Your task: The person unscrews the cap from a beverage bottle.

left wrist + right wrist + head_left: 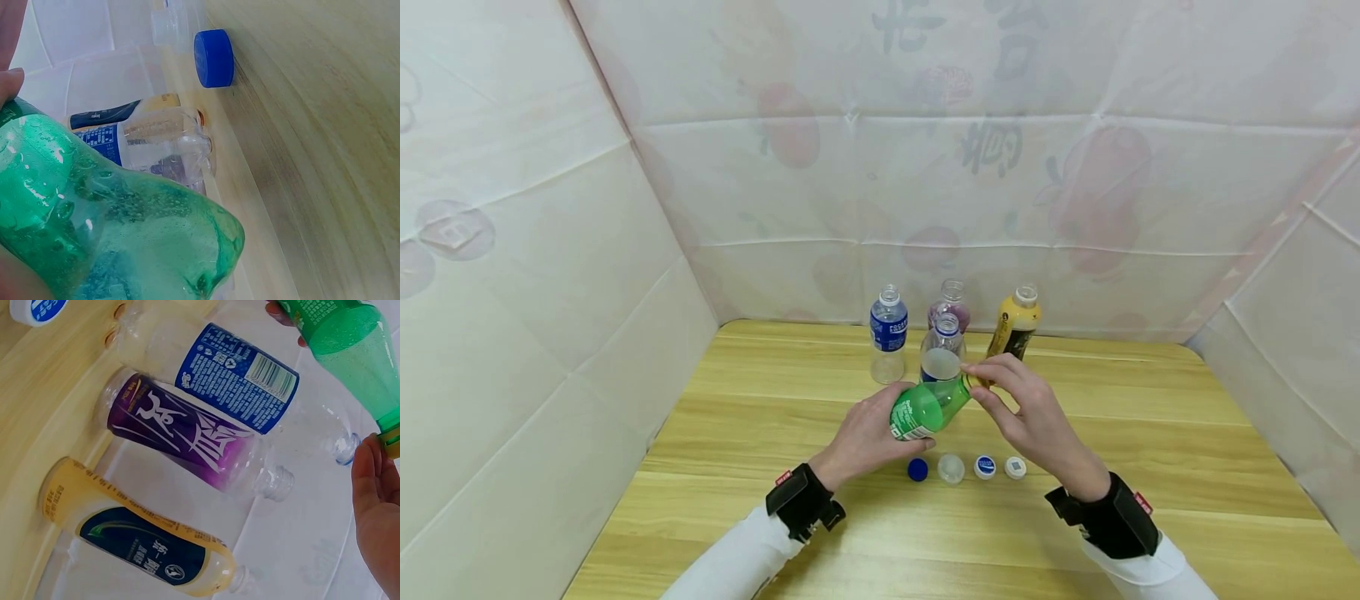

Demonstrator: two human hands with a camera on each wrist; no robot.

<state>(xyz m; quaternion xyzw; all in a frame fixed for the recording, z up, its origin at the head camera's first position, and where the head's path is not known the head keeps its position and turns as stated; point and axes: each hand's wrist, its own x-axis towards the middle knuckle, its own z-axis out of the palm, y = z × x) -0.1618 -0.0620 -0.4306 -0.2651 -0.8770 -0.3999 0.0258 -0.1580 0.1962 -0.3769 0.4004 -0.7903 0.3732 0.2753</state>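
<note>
A green plastic bottle (922, 408) is tilted above the table, its neck up and to the right. My left hand (867, 429) grips the body of it around the label. At the neck, my right hand (1028, 414) pinches the yellow cap (976, 382) between thumb and fingers. In the right wrist view, the fingertips lie right against that cap (392, 441). Seen from the left wrist, the bottle's green base (212, 250) shows droplets inside. Below the hands lie a dark blue cap (917, 470), a translucent cap (951, 468) and two white caps (985, 467) in a row.
Behind the hands several uncapped bottles stand upright: one with a blue label (889, 333), a clear one (942, 364), a purple-labelled one (181, 428) and a yellow one (1017, 323). Pale cloth walls (865, 192) enclose the wooden table (715, 467) at the back and sides.
</note>
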